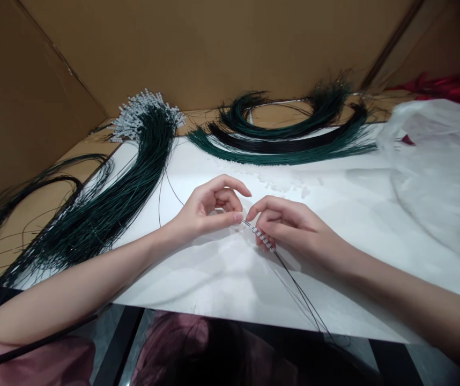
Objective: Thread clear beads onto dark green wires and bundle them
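Observation:
Two thin dark wires (296, 281) run from between my hands down past the front of the table. A short row of small white beads (265, 240) is threaded on their upper part. My left hand (212, 206) pinches the wires' upper end between thumb and curled fingers, its index finger lifted and bent above. Just to the right, my right hand (288, 221) has its fingers closed around the beaded stretch, with the thumb along the row. Its fingertips are partly hidden behind the beads.
A green wire bundle with white beaded ends (143, 155) lies at the left. Curved green and black wire bundles (282, 145) rest at the back, behind scattered white beads (280, 177). A translucent plastic bag (443, 177) covers the right side. Cardboard walls (230, 48) enclose the white tabletop (198, 273).

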A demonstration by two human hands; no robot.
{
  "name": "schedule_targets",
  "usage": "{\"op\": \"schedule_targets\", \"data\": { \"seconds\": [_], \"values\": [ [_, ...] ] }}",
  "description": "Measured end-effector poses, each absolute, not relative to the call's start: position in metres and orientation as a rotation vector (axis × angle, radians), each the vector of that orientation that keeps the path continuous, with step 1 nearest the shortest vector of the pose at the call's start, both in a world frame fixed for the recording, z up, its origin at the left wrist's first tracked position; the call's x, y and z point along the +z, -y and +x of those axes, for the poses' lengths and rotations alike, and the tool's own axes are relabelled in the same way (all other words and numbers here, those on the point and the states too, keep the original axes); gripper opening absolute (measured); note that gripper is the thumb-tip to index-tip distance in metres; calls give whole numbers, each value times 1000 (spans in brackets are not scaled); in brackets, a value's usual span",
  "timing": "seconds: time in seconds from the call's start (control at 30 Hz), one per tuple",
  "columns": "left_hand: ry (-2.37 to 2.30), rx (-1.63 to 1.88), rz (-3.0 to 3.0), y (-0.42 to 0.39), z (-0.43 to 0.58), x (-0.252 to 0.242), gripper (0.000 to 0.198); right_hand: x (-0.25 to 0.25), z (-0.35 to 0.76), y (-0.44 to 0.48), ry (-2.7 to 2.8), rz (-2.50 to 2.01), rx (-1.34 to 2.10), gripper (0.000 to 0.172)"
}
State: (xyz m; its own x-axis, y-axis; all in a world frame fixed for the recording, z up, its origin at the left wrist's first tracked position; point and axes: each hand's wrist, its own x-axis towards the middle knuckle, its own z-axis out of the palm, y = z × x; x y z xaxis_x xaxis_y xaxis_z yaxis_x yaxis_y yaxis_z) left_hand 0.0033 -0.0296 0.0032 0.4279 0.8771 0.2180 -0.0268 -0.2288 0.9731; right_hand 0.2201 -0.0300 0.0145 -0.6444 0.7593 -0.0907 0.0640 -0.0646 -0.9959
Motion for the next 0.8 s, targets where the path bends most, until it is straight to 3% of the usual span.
{"op": "schedule_targets", "data": {
  "seconds": [0.37,0.8],
  "values": [
    [-790,1028,1565,30,4,3,33,15,221,31,1659,-839,1852,23],
    [-767,1021,1564,29,4,5,32,14,221,31,1679,-829,1832,25]
  ]
}}
